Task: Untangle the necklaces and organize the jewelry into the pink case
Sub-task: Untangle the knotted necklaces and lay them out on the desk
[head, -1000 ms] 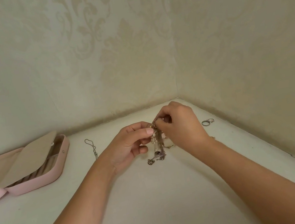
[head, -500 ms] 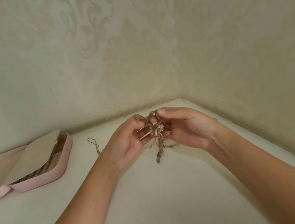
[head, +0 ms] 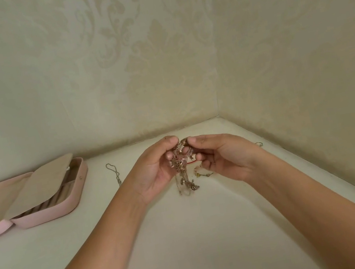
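Centre frame, left hand (head: 154, 170) and right hand (head: 225, 157) pinch the necklace tangle (head: 179, 157) in curled fingertips, so it's the untangling step, and next one chain needs teasing loose for the pink case (head: 50, 211).

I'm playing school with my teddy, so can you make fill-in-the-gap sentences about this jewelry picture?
1. The case is coloured ___.
2. It lies ___, not closed.
3. A loose chain lies ___ the case and the left hand.
4. The left hand and right hand pinch the tangled necklaces with their ___.

Missing words: pink; open; between; fingers.
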Tool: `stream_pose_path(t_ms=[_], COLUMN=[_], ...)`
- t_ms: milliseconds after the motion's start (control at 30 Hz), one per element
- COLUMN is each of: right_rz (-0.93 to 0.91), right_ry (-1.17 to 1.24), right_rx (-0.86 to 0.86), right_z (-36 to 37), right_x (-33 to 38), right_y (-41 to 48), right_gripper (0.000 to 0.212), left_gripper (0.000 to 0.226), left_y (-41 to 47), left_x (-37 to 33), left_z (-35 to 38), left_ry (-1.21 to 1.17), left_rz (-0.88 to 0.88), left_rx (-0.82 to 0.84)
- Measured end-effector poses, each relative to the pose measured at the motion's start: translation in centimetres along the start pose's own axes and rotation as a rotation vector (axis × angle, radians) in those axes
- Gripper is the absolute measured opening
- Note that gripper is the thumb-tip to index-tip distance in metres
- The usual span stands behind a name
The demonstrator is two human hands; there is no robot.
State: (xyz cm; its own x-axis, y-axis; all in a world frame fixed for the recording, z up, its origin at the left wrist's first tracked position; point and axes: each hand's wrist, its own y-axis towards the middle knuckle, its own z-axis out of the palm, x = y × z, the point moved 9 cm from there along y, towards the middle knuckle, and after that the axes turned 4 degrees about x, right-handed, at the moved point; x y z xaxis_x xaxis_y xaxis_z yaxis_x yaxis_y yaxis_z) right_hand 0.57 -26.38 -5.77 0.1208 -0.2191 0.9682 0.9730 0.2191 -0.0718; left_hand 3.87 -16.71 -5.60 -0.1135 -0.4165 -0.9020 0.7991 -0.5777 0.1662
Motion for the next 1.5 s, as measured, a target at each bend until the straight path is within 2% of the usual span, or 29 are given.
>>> stream_pose_path(t_ms=[133, 233, 300, 367, 433, 567, 667, 833, 1000, 1233, 1500], right_rz=[0.092, 0.116, 0.126, 0.126, 0.115, 0.106, 0.098, 0.119, 0.107, 0.004, -0.108], right_ry=[0.127, 0.073, 0.023, -0.007, -0.044, -0.059, -0.039, 0.195, 0.249, 0.115, -0.074], right_rx=[0.114, 0.321, 0.381, 0.329, 0.223, 0.089, 0.067, 0.08, 0.04, 0.039, -0.138], right_z=[0.6, 2.2, 2.7, 2.1, 1.2, -0.4, -0.7, -0.5, -1.0, -1.3, -2.4], right_x=[-0.3, -0.3, -0.5, -0.5, -0.3, -0.2, 0.0, 0.0, 0.2, 0.9, 1.8], right_y=[-0.3, -0.8, -0.9, -0.6, -0.4, -0.3, -0.4, -0.5, -0.6, -0.2, -0.2], right_gripper=[0.008, 0.009, 0.015, 0.019, 0.017, 0.012, 0.012, 0.003, 0.007, 0.004, 0.012], left_gripper=[0.032, 0.018, 0.019, 0.034, 0.038, 0.018, 0.014, 0.016, 0.017, 0.013, 0.007], left_y=[-0.1, -0.2, -0.3, -0.4, -0.5, -0.5, -0.4, -0.6, -0.9, -1.0, -0.5], left_x=[0.0, 0.0, 0.2, 0.4, 0.4, 0.3, 0.6, 0.6, 0.6, 0.3, 0.9], left_z=[-0.3, 0.0, 0.7, 1.7, 1.8, 0.8, -0.1, 0.4, 0.5, 0.0, -0.3], left_ry=[0.081, 0.005, -0.062, -0.053, -0.046, -0.029, 0.028, 0.126, 0.342, 0.346, 0.33], left_rz=[0.001, -0.004, -0.028, -0.05, -0.052, -0.068, -0.091, -0.095, -0.094, -0.088, -0.093], left_rx=[-0.006, -0.003, 0.037, 0.092, 0.079, -0.01, -0.035, -0.018, 0.014, -0.069, -0.011])
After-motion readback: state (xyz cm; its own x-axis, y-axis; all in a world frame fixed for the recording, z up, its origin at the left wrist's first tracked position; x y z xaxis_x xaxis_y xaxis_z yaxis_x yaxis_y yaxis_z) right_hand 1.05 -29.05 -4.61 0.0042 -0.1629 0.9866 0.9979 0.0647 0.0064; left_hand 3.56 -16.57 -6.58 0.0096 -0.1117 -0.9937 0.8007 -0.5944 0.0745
